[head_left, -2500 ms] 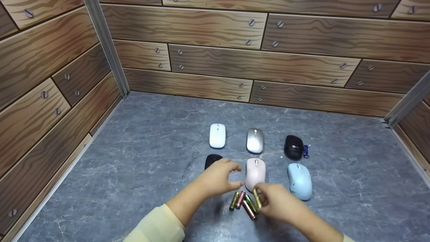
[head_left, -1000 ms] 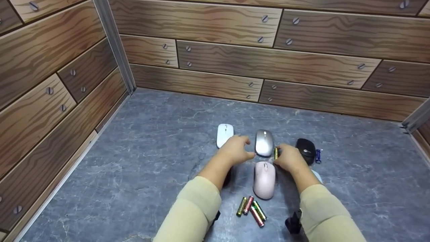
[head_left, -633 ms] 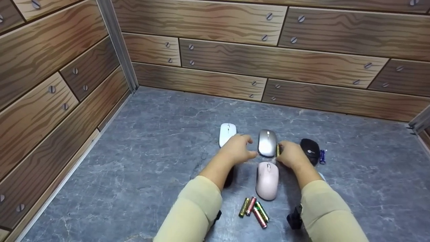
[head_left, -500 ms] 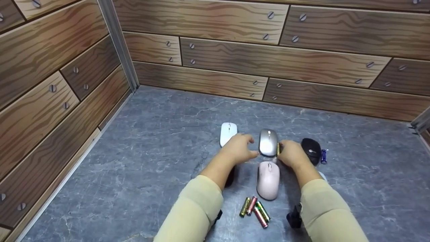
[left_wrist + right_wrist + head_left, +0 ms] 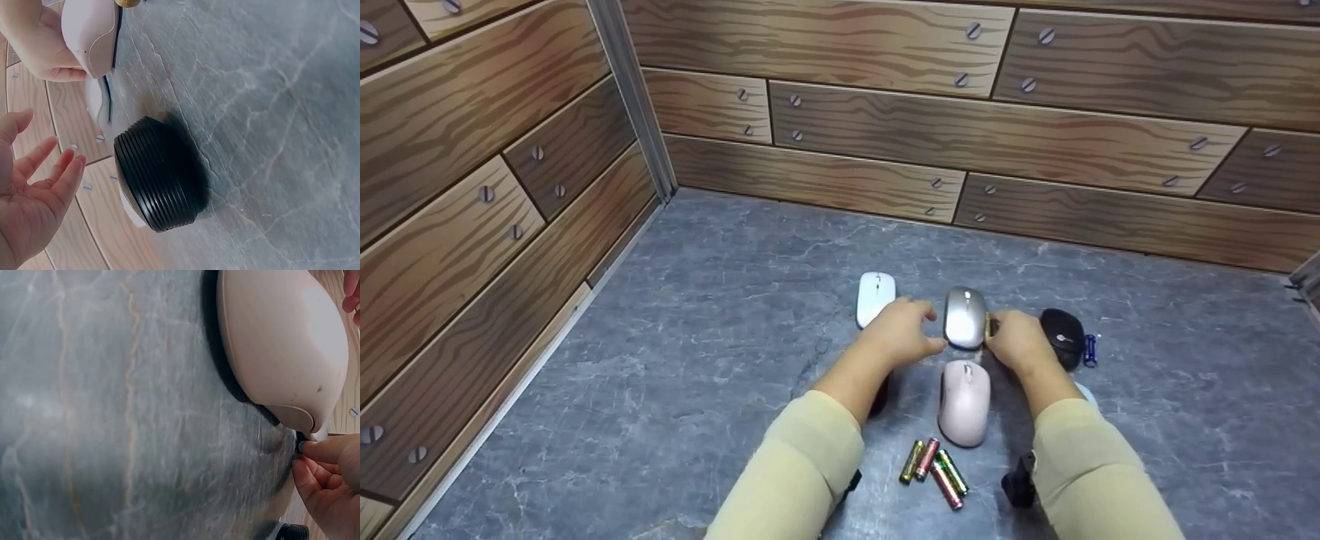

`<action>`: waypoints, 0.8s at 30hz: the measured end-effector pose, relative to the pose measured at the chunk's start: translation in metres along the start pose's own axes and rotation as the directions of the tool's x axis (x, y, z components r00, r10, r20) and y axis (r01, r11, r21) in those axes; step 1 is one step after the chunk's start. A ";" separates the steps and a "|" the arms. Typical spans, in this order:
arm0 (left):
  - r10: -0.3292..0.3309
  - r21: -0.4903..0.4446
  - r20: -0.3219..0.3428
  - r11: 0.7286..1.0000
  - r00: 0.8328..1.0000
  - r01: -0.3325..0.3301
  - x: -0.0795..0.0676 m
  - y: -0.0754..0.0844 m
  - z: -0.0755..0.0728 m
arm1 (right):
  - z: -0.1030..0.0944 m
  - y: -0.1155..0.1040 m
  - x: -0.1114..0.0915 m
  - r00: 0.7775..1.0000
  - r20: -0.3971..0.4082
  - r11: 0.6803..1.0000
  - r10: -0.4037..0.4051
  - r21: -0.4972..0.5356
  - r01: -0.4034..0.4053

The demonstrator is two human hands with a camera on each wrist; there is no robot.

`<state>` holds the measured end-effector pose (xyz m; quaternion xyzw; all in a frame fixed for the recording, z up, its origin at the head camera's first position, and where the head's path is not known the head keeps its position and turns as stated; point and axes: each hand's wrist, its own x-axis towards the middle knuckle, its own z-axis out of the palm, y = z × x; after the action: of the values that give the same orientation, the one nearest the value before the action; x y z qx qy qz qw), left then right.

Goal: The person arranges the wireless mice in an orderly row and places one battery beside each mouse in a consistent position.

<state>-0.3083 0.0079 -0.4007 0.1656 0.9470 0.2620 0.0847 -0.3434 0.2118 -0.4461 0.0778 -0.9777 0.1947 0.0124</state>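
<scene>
My right hand (image 5: 1020,341) pinches a gold-coloured battery (image 5: 989,328) at the right side of the silver mouse (image 5: 964,318); the battery is mostly hidden by the fingers. In the right wrist view, the right hand's (image 5: 332,475) thumb and fingertips come together low beside the pink mouse (image 5: 281,343). My left hand (image 5: 898,334) hovers left of the silver mouse with fingers spread, partly covering the white mouse (image 5: 876,298). Nothing lies in the left hand (image 5: 34,197) in the left wrist view, where the ribbed side of a black mouse (image 5: 157,180) is close by.
Several loose batteries (image 5: 926,459) lie in front of the pink mouse. At the right are another black mouse (image 5: 1063,337), a blue battery (image 5: 1090,350) and a light-blue mouse (image 5: 1086,394) mostly behind the right arm. Wood-patterned walls (image 5: 810,169) enclose the grey surface (image 5: 720,300).
My right hand has carried the gold battery from the loose group up to the silver mouse's right side. The left hand has moved forward. Over the last half second both hands barely move; the view shifts slightly.
</scene>
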 end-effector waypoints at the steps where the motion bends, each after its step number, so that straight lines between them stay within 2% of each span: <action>1: -0.001 0.000 0.002 1.000 1.000 0.001 -0.001 0.001 -0.001 | 0.000 0.000 -0.001 1.000 -0.003 1.000 0.002 0.001 -0.002; 9: 0.010 0.016 -0.006 1.000 1.000 -0.010 -0.003 0.001 -0.001 | -0.004 0.000 -0.006 1.000 0.009 1.000 0.002 0.003 -0.002; 17: 0.017 0.032 -0.010 0.999 1.000 -0.016 -0.007 0.001 -0.003 | -0.014 -0.002 -0.010 0.994 0.079 0.997 0.079 0.017 -0.081; 24: 0.030 0.028 -0.027 0.999 0.999 -0.029 -0.013 0.000 -0.007 | -0.026 -0.008 -0.021 0.995 0.072 0.997 0.063 0.046 -0.066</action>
<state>-0.2978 0.0002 -0.3940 0.1770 0.9490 0.2524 0.0656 -0.3215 0.2172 -0.4205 0.0534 -0.9745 0.2157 -0.0304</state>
